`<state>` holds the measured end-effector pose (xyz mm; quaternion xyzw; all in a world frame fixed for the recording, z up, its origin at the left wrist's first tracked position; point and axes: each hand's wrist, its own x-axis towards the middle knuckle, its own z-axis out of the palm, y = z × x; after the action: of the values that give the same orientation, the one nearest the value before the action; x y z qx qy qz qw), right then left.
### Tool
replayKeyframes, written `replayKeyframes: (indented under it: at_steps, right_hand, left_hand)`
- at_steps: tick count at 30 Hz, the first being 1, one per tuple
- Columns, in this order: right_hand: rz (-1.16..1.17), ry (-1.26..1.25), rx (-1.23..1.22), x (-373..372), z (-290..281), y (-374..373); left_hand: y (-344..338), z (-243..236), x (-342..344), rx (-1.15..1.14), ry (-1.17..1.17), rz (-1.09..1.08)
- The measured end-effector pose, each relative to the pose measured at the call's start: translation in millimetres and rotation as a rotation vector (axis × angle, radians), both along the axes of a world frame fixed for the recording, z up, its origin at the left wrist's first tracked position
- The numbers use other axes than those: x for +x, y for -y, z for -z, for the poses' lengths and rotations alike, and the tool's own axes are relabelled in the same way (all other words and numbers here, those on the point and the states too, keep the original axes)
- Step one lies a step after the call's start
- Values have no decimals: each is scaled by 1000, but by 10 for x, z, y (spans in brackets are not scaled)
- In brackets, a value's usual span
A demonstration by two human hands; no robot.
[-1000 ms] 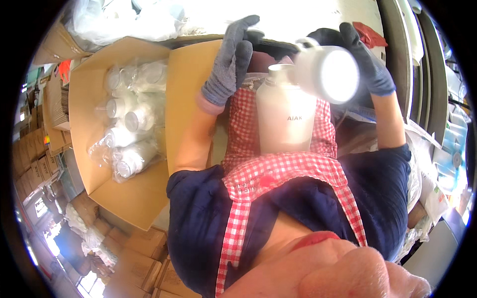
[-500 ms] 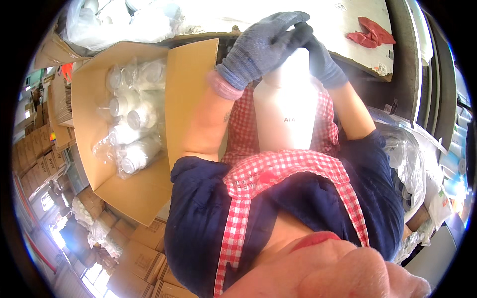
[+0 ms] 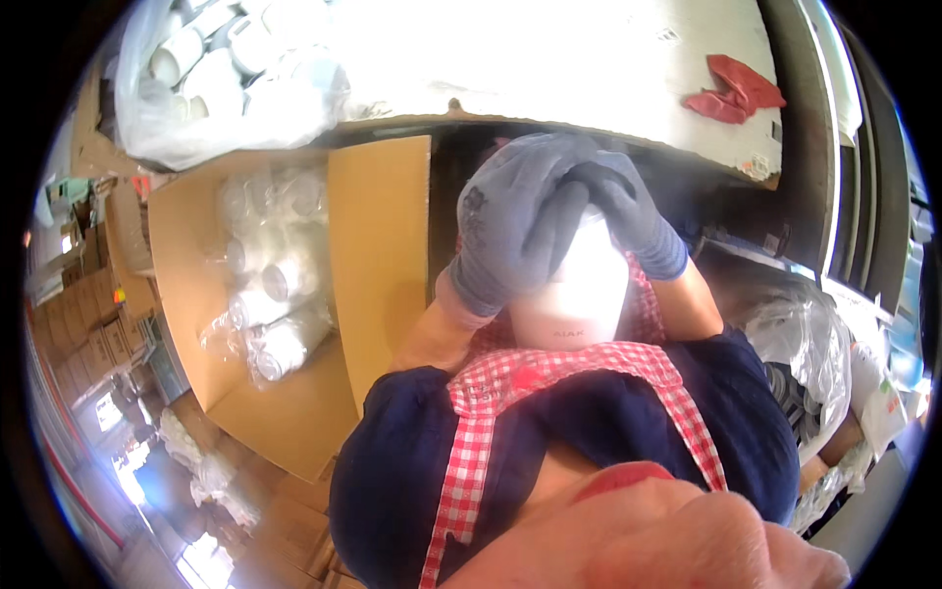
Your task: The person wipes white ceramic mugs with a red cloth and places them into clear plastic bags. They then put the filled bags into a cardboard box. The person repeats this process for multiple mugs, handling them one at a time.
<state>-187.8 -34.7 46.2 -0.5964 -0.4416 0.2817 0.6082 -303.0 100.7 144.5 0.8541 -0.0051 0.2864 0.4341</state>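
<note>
My left hand (image 3: 515, 221), in a grey glove, is closed over the top of a large translucent white bottle (image 3: 569, 304), its fingers bent around it. My right hand (image 3: 628, 211), gloved the same, grips that top from the other side, their fingers meeting. The bottle's top and any lid are mostly hidden beneath the gloves. Its lower part is in front of my red-checked apron (image 3: 608, 358), low at my chest.
An open carton (image 3: 378, 245) of bagged white bottles (image 3: 289, 280) stands left. Ahead is a pale bench (image 3: 540, 69) with a plastic bag of white parts (image 3: 226, 69) and a red cloth (image 3: 736, 93). Plastic wrapping (image 3: 805, 363) lies right; stacked boxes (image 3: 103, 348) are far left.
The raised white cap is now out of sight at the bottle's top, where both my hands have closed. Hands and bottle top sit lower in view, and more of the bench shows.
</note>
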Motion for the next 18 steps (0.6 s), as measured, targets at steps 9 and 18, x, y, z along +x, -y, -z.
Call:
replayKeyframes:
  at_steps: [9,18]
  right_hand:
    - [-256,605,-286,517,-683,-491]
    - [83,672,-655,1607,-172,-1246]
  left_hand:
    - [-350,361,61,-248,18,-21]
    - [-1877,537,538,374,-331,-399]
